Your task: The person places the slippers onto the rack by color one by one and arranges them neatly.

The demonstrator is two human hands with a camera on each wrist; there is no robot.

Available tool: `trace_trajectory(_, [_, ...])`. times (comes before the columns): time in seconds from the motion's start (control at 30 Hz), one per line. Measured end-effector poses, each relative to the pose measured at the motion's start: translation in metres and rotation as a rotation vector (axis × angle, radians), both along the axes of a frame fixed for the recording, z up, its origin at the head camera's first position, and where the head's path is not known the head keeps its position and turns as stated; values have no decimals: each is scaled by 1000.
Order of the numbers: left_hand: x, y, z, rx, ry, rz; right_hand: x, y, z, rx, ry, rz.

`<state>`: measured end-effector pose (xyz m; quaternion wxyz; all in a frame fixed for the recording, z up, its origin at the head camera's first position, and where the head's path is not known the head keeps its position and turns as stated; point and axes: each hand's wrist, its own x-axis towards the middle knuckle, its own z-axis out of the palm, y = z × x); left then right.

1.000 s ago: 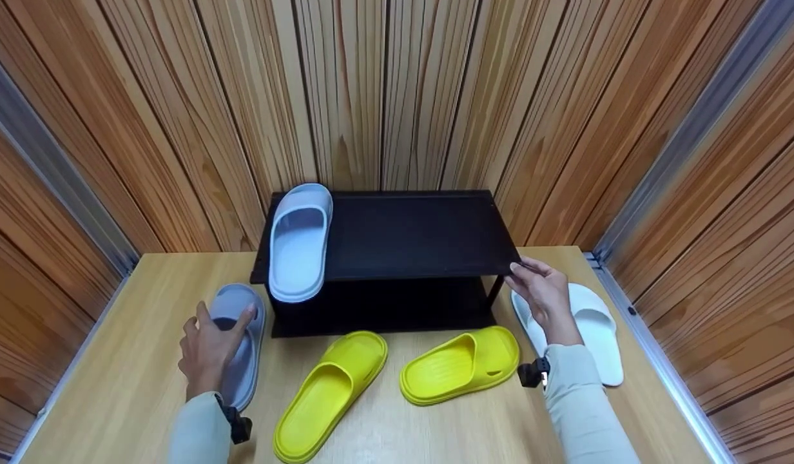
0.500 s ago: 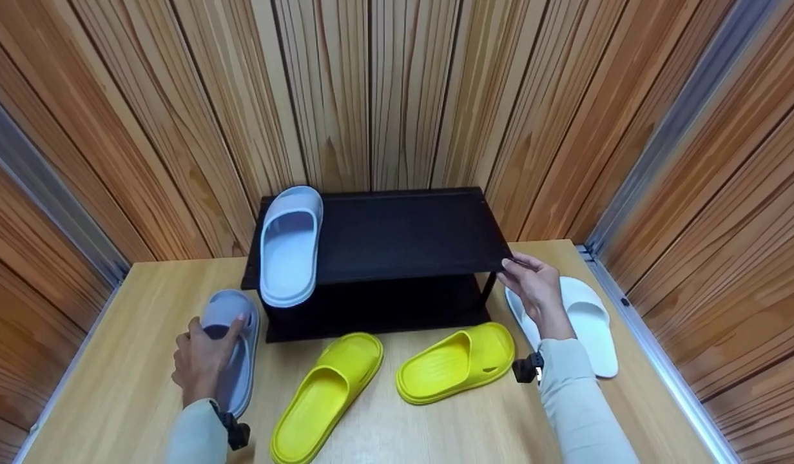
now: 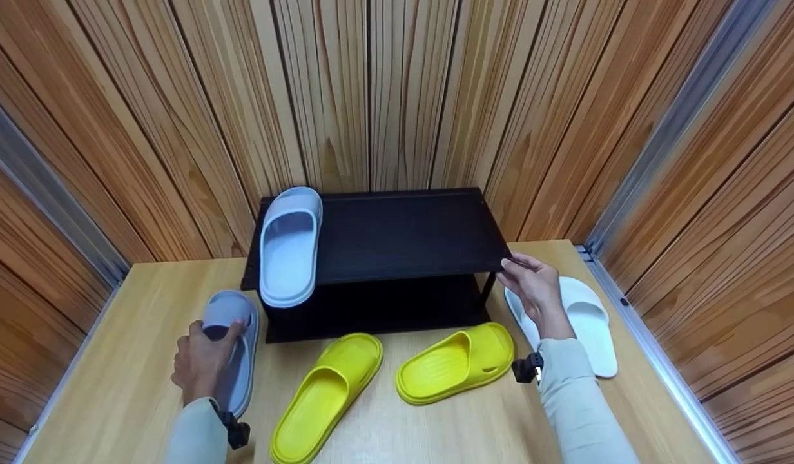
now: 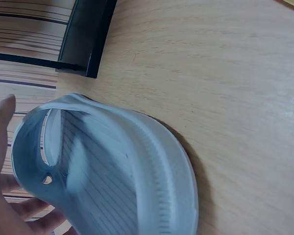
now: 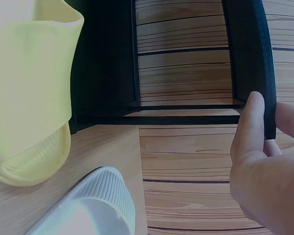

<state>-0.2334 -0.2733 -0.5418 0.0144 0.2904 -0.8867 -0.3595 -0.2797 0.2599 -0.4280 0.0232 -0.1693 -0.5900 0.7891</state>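
On the floor left of the black shoe rack (image 3: 406, 235), my left hand (image 3: 202, 361) spans a grey-blue slipper (image 3: 226, 309) from above, thumb on its right side and fingers on its left. The left wrist view shows the slipper's open strap (image 4: 32, 147) beside the thumb and fingers. With thumb and fingers, my right hand (image 3: 535, 287) pinches the front right corner of the rack's top board; the right wrist view shows this board edge (image 5: 262, 73) between them. A matching grey-blue slipper (image 3: 287, 264) lies on the rack's top at the left, its heel over the front edge.
Two yellow slippers, one angled at centre left (image 3: 316, 399) and one at centre right (image 3: 452, 367), lie before the rack. Right of it are white slippers (image 3: 593, 338), partly behind my right hand. Wood-patterned walls (image 3: 403, 96) enclose the back and sides.
My left hand has closed in on the floor slipper, its thumb now against the strap's side. The right hand keeps its hold on the rack corner. The head view has shifted slightly.
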Motion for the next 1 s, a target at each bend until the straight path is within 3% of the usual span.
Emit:
trace_trajectory(0.7, [3,-11,8,38,-16,53,-6,-7,1,-3,-32,12])
trace_trajectory(1.0, [7,-21,18,57,1,58,-4,-6,0,-20,4,24])
